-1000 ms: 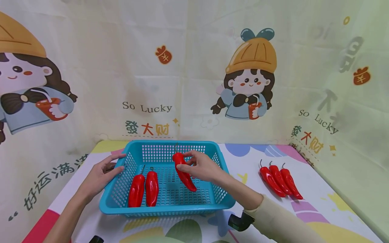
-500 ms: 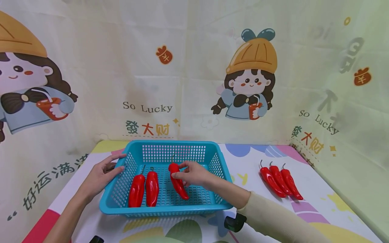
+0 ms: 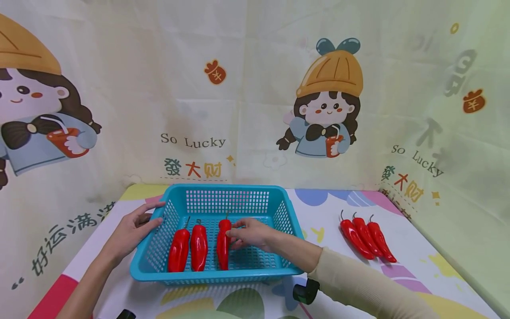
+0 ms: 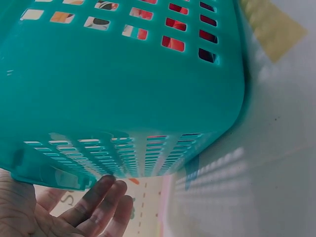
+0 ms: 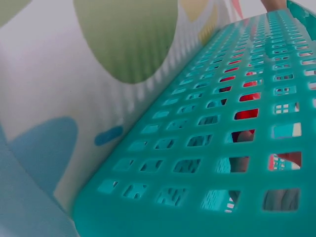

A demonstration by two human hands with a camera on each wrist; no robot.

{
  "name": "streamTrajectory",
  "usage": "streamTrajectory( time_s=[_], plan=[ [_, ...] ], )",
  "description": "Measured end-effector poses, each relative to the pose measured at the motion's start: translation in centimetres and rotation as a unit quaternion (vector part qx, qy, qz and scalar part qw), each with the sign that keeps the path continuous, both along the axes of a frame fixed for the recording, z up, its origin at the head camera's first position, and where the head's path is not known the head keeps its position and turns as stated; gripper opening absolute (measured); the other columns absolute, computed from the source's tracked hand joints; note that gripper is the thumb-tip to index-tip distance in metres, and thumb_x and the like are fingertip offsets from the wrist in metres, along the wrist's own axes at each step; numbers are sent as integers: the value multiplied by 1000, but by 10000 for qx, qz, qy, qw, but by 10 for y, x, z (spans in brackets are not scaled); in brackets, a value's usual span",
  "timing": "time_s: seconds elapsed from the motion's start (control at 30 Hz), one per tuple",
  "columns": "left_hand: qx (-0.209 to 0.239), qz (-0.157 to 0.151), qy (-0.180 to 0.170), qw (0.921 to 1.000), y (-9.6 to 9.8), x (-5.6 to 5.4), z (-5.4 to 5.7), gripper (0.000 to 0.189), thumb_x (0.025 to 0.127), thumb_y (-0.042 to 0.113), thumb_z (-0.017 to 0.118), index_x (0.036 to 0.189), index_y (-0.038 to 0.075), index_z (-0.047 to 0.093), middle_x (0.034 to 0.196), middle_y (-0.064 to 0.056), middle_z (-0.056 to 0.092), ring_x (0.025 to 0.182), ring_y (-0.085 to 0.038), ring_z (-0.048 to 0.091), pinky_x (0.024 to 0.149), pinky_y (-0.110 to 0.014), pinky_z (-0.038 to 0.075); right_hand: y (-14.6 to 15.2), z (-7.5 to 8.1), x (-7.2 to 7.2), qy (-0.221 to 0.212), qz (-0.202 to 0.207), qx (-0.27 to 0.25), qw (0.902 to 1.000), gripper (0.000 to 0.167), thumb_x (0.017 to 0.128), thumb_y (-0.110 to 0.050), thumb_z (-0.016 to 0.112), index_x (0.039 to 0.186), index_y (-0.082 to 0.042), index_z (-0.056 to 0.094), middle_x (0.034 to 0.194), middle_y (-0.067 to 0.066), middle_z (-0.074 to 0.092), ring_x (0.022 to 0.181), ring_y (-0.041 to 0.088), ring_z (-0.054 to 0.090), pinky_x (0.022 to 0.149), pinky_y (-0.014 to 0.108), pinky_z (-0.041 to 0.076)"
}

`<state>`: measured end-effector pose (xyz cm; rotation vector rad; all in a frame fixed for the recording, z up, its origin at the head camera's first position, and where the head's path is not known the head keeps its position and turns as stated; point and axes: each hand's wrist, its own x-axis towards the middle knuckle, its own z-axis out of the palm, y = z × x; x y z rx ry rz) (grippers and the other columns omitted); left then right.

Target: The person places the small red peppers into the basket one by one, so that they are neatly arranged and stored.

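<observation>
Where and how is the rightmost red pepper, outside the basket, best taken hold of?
The rightmost pepper is probably best gripped at its thick far end, from above and the right: it lies lengthwise, narrows toward its near tip, and the neighbouring pepper crowds its left side.

A staged tabletop corner, shown by cartoon-printed sheeting point(image 3: 259, 110) around a patterned table point(image 3: 316, 215).

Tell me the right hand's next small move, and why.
Probably let go of the held pepper and ease the right hand up: that pepper looks low in the blue basket, stem away from the person, alongside two other peppers, while three more peppers lie outside on the table.
</observation>
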<state>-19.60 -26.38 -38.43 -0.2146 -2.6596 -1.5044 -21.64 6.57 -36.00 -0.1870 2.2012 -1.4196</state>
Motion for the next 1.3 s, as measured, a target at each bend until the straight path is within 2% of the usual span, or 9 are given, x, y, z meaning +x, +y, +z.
streamTrajectory(
  time_s=[0.13,0.67,0.93,1.3],
  plan=[
    [9,48,40,10000,0,1,-1,64,102,29,64,157,9,39,138,-34,56,109,-44,69,74,-41,64,0,-1,-1,-104,96,-144,9998,52,100,-22,66,140,5,48,102,14,76,95,31,75,103,46,53],
    [-14,64,-40,10000,1,0,1,64,102,29,63,157,7,37,140,-35,55,113,-46,66,76,-42,64,-1,-3,0,-55,168,-115,9998,53,99,-22,67,142,3,48,101,12,76,93,32,75,100,47,55],
    [-39,63,-88,9999,1,0,1,65,103,29,63,157,7,37,140,-35,54,114,-46,65,76,-42,64,4,4,4,150,200,-254,9994,55,100,-24,67,143,3,47,104,12,74,96,33,74,100,47,55],
    [-23,98,-75,9999,1,0,-1,66,102,30,64,158,8,37,141,-35,54,113,-46,66,76,-43,64,18,15,7,400,242,-596,9971,59,101,-29,65,146,3,44,111,13,75,104,37,73,107,54,49]
  ],
)
